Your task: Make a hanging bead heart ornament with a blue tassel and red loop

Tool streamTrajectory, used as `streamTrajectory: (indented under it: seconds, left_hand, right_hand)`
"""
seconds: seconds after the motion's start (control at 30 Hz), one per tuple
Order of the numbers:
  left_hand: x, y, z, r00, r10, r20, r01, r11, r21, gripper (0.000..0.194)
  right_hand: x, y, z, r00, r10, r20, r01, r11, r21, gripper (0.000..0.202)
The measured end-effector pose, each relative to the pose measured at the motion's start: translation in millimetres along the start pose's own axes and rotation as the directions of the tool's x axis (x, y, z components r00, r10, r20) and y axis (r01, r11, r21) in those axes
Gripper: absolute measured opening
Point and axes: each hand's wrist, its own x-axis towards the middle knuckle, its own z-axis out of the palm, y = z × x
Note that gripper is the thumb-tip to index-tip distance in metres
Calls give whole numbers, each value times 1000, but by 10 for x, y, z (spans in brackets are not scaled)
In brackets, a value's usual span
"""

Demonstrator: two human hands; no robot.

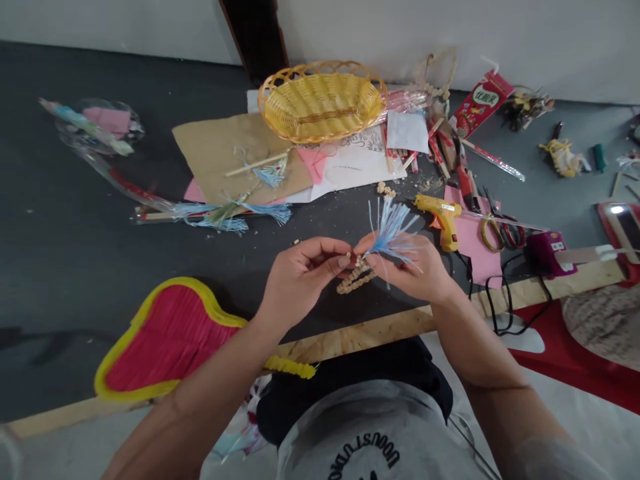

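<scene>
Just above the table's front edge my two hands meet. A fluffy blue tassel (389, 230) sticks up from my right hand (413, 267), which is closed around its base. Below the fingertips hangs a small loop of tan beads (350, 285), its upper end hidden among the fingers of my right hand. My left hand (310, 270) is closed in a pinch right beside the loop's top. A tiny pale bit shows at its fingertips, too small to name. Beyond the hands lies a small heap of tan beads (385, 189).
A yellow glue gun (440, 215) lies right of my hands, near scissors (503, 233) on pink paper (480, 263). Behind stands a yellow woven basket (320, 100) on papers. A red heart-shaped piece with a yellow border (165, 340) is at front left; blue tassels (233, 212) lie further back.
</scene>
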Motion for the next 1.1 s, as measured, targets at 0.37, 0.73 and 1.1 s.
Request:
streamTrajectory:
  seconds: [0.37, 0.73, 1.1]
  left_hand:
    - [-200, 58, 104, 968, 243, -68, -204, 913, 353, 5]
    - [-238, 28, 87, 901, 432, 41, -367, 709, 602, 15]
    - [-232, 34, 84, 901, 432, 46, -366, 696, 618, 13]
  right_hand:
    - [-134, -28, 79, 992, 76, -102, -52, 974, 222, 14]
    - [-146, -12, 112, 989, 49, -137, -13, 968, 251, 16]
    - [-172, 15, 152, 988, 39, -148, -9, 980, 199, 14]
